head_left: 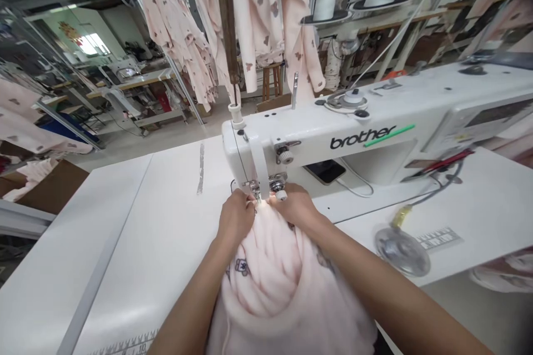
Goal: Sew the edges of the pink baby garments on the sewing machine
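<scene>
Pink fleece fabric (283,283) pinched at its front edge by left hand (235,216) and right hand (296,206), both grips clamped, under white sewing machine (375,127); white counter (158,233) bare leftward.

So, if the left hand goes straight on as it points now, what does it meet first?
Probably the presser foot of the sewing machine, just beyond the fingertips of the left hand; depth is unclear.

The scene is brightly and softly lit, and only faint shadows are cast on the white desk (166,222). A small glare spot is seen at the needle of the sewing machine (375,122). A distant window (89,44) is blown out. Straight edges are bent by wide-angle distortion, and the right-hand corners are darkened and blurred.
</scene>
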`<move>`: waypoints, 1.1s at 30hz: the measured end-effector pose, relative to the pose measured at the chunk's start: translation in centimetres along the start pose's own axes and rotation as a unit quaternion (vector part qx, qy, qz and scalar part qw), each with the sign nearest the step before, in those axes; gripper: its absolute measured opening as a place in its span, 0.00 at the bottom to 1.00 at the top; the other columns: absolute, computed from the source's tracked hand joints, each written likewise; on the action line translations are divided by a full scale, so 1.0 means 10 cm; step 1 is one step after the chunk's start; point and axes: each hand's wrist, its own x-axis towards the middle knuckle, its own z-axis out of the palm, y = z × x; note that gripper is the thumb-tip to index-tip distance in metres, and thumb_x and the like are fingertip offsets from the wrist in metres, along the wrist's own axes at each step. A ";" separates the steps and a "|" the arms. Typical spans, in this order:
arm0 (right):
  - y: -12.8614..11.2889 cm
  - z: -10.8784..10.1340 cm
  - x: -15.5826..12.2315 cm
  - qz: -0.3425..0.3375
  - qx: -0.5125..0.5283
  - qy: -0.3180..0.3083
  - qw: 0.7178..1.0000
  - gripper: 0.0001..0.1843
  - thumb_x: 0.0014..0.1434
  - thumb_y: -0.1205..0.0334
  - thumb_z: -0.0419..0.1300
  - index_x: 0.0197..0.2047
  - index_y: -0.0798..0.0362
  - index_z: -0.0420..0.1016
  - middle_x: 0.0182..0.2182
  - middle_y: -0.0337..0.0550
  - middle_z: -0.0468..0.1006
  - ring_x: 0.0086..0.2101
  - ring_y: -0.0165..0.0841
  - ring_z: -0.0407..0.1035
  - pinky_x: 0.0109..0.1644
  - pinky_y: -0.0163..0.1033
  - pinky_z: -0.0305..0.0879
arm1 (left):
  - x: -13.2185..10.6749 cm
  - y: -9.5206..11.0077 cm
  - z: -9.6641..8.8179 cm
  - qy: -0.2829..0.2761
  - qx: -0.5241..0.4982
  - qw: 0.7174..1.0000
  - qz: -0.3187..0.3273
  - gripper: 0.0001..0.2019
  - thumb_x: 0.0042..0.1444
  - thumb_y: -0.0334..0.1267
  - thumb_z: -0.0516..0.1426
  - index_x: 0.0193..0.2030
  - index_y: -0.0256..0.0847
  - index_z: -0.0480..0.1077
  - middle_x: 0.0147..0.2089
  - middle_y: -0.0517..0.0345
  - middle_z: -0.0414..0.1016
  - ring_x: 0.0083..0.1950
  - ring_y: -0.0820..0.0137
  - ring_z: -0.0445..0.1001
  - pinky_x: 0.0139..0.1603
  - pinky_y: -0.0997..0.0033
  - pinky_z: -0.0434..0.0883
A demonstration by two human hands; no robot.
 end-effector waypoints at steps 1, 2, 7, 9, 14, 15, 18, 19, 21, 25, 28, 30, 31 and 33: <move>0.00 0.01 0.00 0.000 -0.001 0.004 1.000 0.06 0.53 0.63 0.56 0.34 0.52 0.74 0.32 0.42 0.77 0.33 0.35 0.69 0.32 0.34 0.56 | 0.00 0.00 0.00 0.004 0.004 1.000 0.001 0.06 0.53 0.30 0.50 0.35 0.39 0.68 0.38 0.53 0.74 0.40 0.63 0.72 0.39 0.70 0.63; 0.01 0.02 0.00 0.001 -0.003 0.008 1.000 0.06 0.53 0.62 0.56 0.34 0.52 0.74 0.32 0.42 0.77 0.33 0.35 0.69 0.32 0.34 0.56 | 0.00 -0.01 0.01 0.008 0.007 1.000 0.001 0.06 0.53 0.30 0.50 0.35 0.39 0.68 0.38 0.52 0.74 0.40 0.63 0.72 0.39 0.69 0.63; 0.03 0.07 0.03 -0.003 -0.018 0.025 1.000 0.07 0.53 0.62 0.56 0.34 0.51 0.74 0.31 0.41 0.77 0.33 0.36 0.69 0.31 0.35 0.55 | 0.02 -0.03 0.03 0.019 0.006 1.000 0.006 0.06 0.52 0.30 0.50 0.35 0.39 0.67 0.38 0.55 0.75 0.40 0.64 0.73 0.40 0.69 0.64; 0.02 0.08 0.04 -0.005 -0.028 0.031 0.999 0.07 0.53 0.63 0.55 0.34 0.51 0.74 0.31 0.42 0.77 0.33 0.36 0.69 0.30 0.35 0.54 | 0.03 -0.04 0.05 0.026 0.005 1.000 0.009 0.07 0.52 0.29 0.50 0.36 0.39 0.67 0.39 0.56 0.76 0.41 0.64 0.73 0.41 0.69 0.65; 0.01 0.08 0.04 -0.008 -0.046 0.041 0.998 0.08 0.56 0.61 0.54 0.34 0.52 0.74 0.32 0.43 0.78 0.33 0.37 0.70 0.31 0.35 0.55 | 0.06 -0.04 0.07 0.037 0.006 0.999 0.010 0.08 0.51 0.29 0.50 0.36 0.39 0.68 0.40 0.55 0.75 0.43 0.64 0.73 0.43 0.69 0.66; 0.01 0.08 0.04 -0.008 -0.049 0.042 0.998 0.09 0.56 0.61 0.54 0.34 0.51 0.75 0.32 0.43 0.78 0.33 0.37 0.70 0.31 0.36 0.56 | 0.06 -0.04 0.08 0.038 0.008 0.999 0.010 0.08 0.51 0.29 0.51 0.37 0.39 0.68 0.40 0.55 0.75 0.43 0.63 0.73 0.43 0.69 0.66; 0.02 0.10 0.04 -0.008 -0.058 0.046 0.997 0.09 0.56 0.60 0.54 0.35 0.51 0.75 0.32 0.44 0.78 0.34 0.37 0.70 0.32 0.35 0.56 | 0.06 -0.04 0.08 0.043 0.015 0.999 0.012 0.07 0.52 0.30 0.51 0.36 0.39 0.68 0.40 0.54 0.75 0.43 0.63 0.73 0.43 0.69 0.67; 0.03 0.11 0.04 -0.008 -0.061 0.047 0.997 0.09 0.57 0.60 0.54 0.36 0.51 0.75 0.32 0.44 0.78 0.34 0.37 0.70 0.33 0.35 0.57 | 0.06 -0.04 0.08 0.045 0.019 0.999 0.014 0.07 0.52 0.30 0.51 0.36 0.39 0.68 0.40 0.54 0.75 0.43 0.63 0.73 0.43 0.69 0.67; 0.03 0.13 0.05 -0.009 -0.065 0.051 0.997 0.10 0.57 0.59 0.54 0.36 0.51 0.75 0.32 0.44 0.78 0.35 0.38 0.70 0.33 0.36 0.58 | 0.07 -0.03 0.08 0.050 0.027 0.998 0.018 0.08 0.52 0.30 0.50 0.36 0.40 0.68 0.41 0.53 0.75 0.43 0.63 0.73 0.43 0.68 0.67; 0.02 0.16 0.05 -0.007 -0.073 0.058 0.996 0.11 0.59 0.58 0.52 0.38 0.53 0.74 0.34 0.45 0.78 0.36 0.38 0.71 0.35 0.36 0.60 | 0.07 -0.02 0.10 0.063 0.044 0.997 0.022 0.09 0.52 0.30 0.50 0.38 0.39 0.68 0.43 0.51 0.74 0.46 0.61 0.72 0.45 0.67 0.67; 0.01 0.16 0.05 -0.003 -0.078 0.060 0.995 0.13 0.60 0.58 0.51 0.39 0.54 0.73 0.35 0.47 0.78 0.36 0.40 0.71 0.36 0.37 0.60 | 0.08 -0.03 0.10 0.072 0.056 0.996 0.024 0.09 0.53 0.30 0.50 0.40 0.38 0.68 0.45 0.48 0.74 0.48 0.59 0.72 0.46 0.65 0.67; 0.00 0.16 0.04 -0.004 -0.079 0.059 0.995 0.14 0.60 0.57 0.50 0.40 0.54 0.73 0.35 0.48 0.77 0.36 0.40 0.71 0.36 0.37 0.61 | 0.08 -0.03 0.10 0.074 0.061 0.995 0.028 0.10 0.54 0.30 0.49 0.41 0.38 0.68 0.45 0.48 0.73 0.48 0.58 0.72 0.47 0.65 0.67; 0.00 0.16 0.04 -0.006 -0.078 0.059 0.995 0.14 0.60 0.57 0.50 0.40 0.55 0.73 0.35 0.49 0.77 0.37 0.40 0.71 0.37 0.37 0.61 | 0.07 -0.03 0.10 0.073 0.063 0.995 0.032 0.11 0.54 0.31 0.49 0.42 0.38 0.68 0.45 0.48 0.73 0.48 0.58 0.72 0.47 0.65 0.67; 0.00 0.16 0.04 -0.011 -0.077 0.058 0.995 0.14 0.61 0.57 0.50 0.41 0.55 0.73 0.35 0.49 0.77 0.37 0.40 0.71 0.37 0.38 0.61 | 0.07 -0.03 0.09 0.070 0.065 0.995 0.038 0.11 0.55 0.31 0.49 0.43 0.38 0.68 0.46 0.49 0.73 0.48 0.59 0.72 0.47 0.66 0.67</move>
